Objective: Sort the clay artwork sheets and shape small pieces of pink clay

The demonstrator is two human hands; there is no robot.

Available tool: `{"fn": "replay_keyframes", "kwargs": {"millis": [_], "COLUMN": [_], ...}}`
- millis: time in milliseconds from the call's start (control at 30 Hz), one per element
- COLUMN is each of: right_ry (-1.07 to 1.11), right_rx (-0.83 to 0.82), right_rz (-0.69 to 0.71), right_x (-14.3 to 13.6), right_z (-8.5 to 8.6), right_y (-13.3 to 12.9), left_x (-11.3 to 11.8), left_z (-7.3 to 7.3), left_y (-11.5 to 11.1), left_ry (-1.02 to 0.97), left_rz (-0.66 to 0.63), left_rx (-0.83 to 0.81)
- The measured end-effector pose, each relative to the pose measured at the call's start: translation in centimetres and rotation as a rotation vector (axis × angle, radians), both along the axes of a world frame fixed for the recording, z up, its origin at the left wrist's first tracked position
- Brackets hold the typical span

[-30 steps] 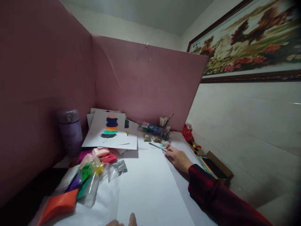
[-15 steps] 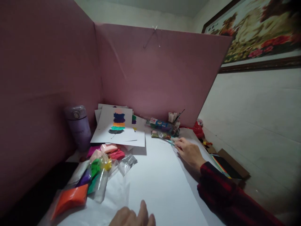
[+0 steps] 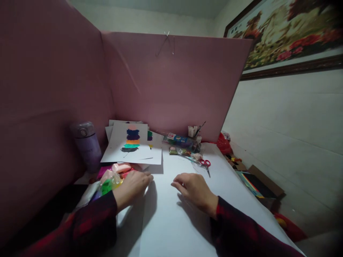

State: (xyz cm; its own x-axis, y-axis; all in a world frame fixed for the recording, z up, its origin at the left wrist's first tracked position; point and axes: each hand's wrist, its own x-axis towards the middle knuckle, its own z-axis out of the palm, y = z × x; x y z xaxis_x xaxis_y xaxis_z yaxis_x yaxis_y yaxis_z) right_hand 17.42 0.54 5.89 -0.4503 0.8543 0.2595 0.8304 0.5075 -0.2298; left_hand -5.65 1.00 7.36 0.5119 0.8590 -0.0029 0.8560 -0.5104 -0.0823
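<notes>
My left hand (image 3: 136, 186) reaches over the bags of coloured clay (image 3: 108, 185), near the lower edge of the white sheet with painted colour bands (image 3: 118, 150). Its fingers are loosely stretched to the right, with nothing visible in them; the palm side is hidden. Over the large white paper (image 3: 166, 228), my right hand (image 3: 194, 189) is bent, thumb tip close to the index finger, and no object shows between them. Red-handled scissors (image 3: 205, 163) lie beyond the right hand, apart from it. Small clay packets (image 3: 178, 151) are at the back.
A purple bottle (image 3: 87, 148) stands at the left by the pink partition (image 3: 171, 85). At the back lie a clear packaged item (image 3: 179, 141) and a holder with white sticks and a brush (image 3: 194, 132). A cardboard box (image 3: 264, 180) is off to the right.
My right hand has left the scissors area at the back and come nearer and left, uncovering the scissors. My left hand has risen from the front edge to the clay bags.
</notes>
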Motion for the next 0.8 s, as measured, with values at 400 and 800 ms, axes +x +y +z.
{"fn": "replay_keyframes", "kwargs": {"millis": [400, 800], "right_ry": [0.084, 0.121], "right_rx": [0.127, -0.016], "right_rz": [0.056, 0.056], "right_x": [0.0, 0.4], "right_z": [-4.9, -3.6], "right_y": [1.1, 0.7], "left_x": [-1.1, -2.8], "left_z": [-2.9, 0.4], "left_y": [3.6, 5.7], "left_ry": [-0.012, -0.298], "left_rz": [0.163, 0.419], "left_rx": [0.131, 0.317]}}
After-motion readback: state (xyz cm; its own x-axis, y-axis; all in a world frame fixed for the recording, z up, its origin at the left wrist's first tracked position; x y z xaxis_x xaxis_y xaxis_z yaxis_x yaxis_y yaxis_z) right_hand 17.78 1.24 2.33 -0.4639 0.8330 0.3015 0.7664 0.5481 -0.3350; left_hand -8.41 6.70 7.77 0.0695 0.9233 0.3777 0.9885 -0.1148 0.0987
